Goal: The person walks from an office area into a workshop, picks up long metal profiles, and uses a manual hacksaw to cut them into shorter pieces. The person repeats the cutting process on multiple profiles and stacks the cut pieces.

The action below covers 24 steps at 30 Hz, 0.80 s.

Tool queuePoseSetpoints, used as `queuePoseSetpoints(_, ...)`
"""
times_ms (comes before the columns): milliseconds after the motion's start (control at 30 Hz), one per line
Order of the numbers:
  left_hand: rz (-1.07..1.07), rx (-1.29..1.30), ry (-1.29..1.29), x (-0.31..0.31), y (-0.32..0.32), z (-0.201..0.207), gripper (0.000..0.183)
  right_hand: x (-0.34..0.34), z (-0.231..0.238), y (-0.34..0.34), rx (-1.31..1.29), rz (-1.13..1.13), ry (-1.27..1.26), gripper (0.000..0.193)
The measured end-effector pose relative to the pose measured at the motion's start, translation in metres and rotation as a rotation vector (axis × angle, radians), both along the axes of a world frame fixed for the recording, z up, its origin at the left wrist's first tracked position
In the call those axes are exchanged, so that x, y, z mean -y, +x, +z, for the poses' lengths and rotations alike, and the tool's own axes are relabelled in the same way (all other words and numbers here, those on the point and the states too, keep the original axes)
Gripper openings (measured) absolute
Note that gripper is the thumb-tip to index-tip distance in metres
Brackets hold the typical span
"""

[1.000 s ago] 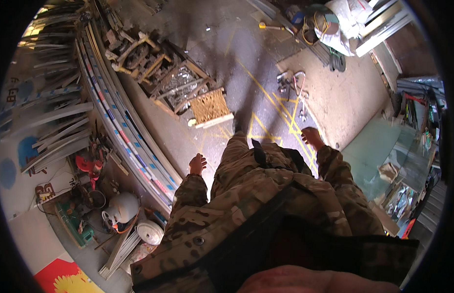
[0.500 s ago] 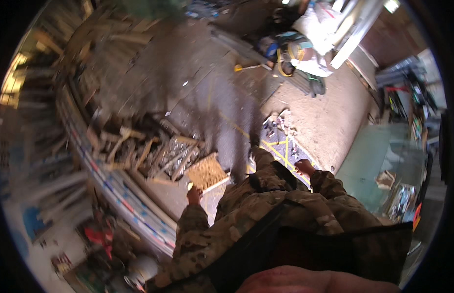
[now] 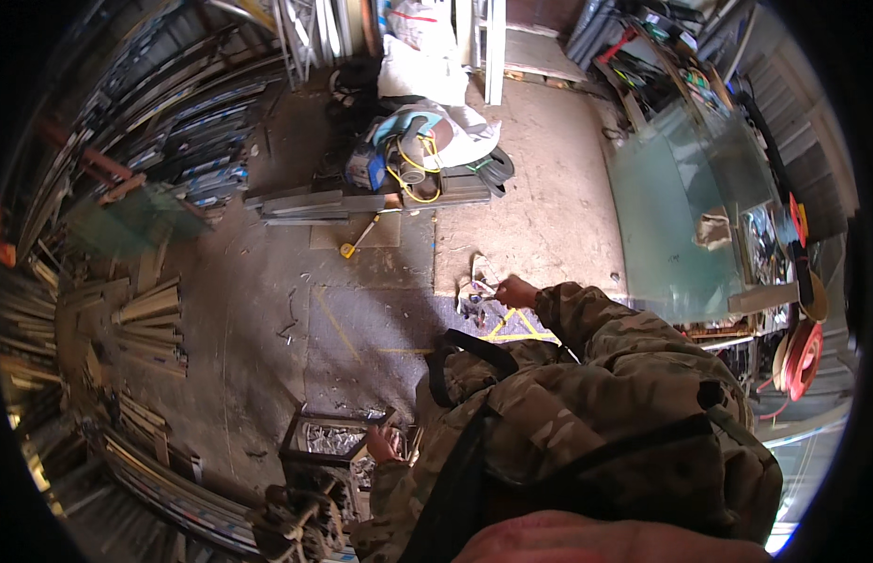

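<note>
Head view: we see our right hand (image 3: 518,293) just beside a small messy pile (image 3: 470,302), which lies by the near edge of the tan board (image 3: 549,178) on the floor (image 3: 253,328). Its fingers are bent, but we cannot tell if they touch the pile, or if the grip is spread, pressed together or pinching something. Our left hand (image 3: 385,445) is down beside the box (image 3: 316,459) with shiny bits (image 3: 331,438). We cannot tell that grip either. A yellow tool (image 3: 348,251) lies farther out.
</note>
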State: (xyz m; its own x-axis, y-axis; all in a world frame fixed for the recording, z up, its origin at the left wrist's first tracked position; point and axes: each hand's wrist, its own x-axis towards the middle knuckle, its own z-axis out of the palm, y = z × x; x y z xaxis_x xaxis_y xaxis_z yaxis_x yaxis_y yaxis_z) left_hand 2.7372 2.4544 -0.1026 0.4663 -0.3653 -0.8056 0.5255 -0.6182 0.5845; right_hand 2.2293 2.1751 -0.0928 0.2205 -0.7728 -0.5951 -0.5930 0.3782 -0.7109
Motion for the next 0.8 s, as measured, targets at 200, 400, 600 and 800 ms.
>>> queuePoseSetpoints(200, -0.264, 0.018, 0.044, 0.135, 0.028, 0.027, 0.068, 0.005, 0.017, -0.016, -0.042, -0.189, 0.071, 0.036)
queuePoseSetpoints(400, -0.411, -0.088, 0.223, 0.229, 0.038, 0.014, 0.068, -0.068, 0.012, -0.069, -0.016, -0.579, 0.218, 0.033)
queuePoseSetpoints(600, -0.62, -0.031, 0.244, 0.352, -0.019, 0.026, 0.067, -0.163, -0.033, -0.104, -0.13, -0.699, 0.083, 0.03)
queuePoseSetpoints(800, -0.85, 0.143, 0.171, 0.473, -0.165, 0.017, 0.072, -0.193, -0.076, -0.154, -0.072, -1.147, 0.227, 0.022)
